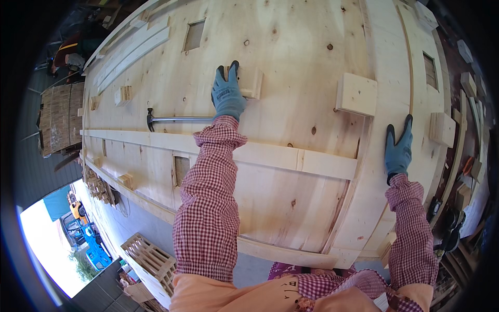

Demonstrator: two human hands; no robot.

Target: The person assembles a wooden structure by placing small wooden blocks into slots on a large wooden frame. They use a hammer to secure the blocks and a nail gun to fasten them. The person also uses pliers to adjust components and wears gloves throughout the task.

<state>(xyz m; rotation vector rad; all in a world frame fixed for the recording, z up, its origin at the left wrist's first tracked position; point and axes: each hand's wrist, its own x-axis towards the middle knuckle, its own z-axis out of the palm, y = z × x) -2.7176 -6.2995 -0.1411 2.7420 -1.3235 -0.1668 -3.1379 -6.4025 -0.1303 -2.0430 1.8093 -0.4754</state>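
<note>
My left hand (227, 96), in a blue glove with dark fingertips, reaches over the large plywood panel (291, 57). Its fingers are stretched out and apart beside a small wooden block (253, 83), seemingly touching its left side. A claw hammer (176, 119) lies on the panel, its head to the left and the end of its handle hidden by my left wrist. Over to the right, my right hand (399, 151) is open in a matching glove. Its fingertips, spread in a V, rest near a narrow wooden strip (406, 62) running along the panel.
A long batten (322, 162) crosses the panel near me. More blocks stand on it, including a large one (356, 94) and one at the right edge (442, 129). Wooden pallets (148, 260) sit low at left. Another person's gloved hand (74, 60) shows at far left.
</note>
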